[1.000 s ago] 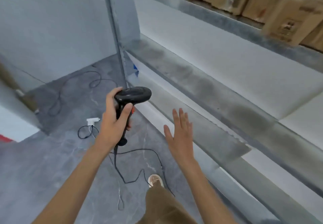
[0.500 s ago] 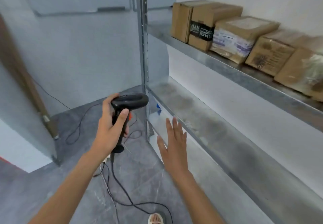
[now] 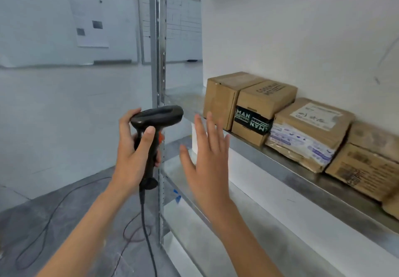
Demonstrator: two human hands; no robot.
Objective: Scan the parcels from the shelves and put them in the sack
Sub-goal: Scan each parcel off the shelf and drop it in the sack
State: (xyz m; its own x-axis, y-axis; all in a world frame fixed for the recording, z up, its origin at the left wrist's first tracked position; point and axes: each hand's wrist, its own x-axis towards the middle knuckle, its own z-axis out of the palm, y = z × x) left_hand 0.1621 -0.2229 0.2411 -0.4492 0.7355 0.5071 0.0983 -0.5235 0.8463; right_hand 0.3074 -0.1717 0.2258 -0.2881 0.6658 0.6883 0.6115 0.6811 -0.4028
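1. Right hand [image 3: 207,160] is spread flat, holding nothing, just short of the shelf [image 3: 269,158]
2. Left hand [image 3: 133,153] grips a corded black scanner [image 3: 157,117]
3. Cardboard parcels [image 3: 265,108] sit in a row, touching, far right on that shelf
4. They look stiff and fairly light; take the leftmost box by its free left side
5. A steel upright [image 3: 158,60] stands near; open room lies leftward
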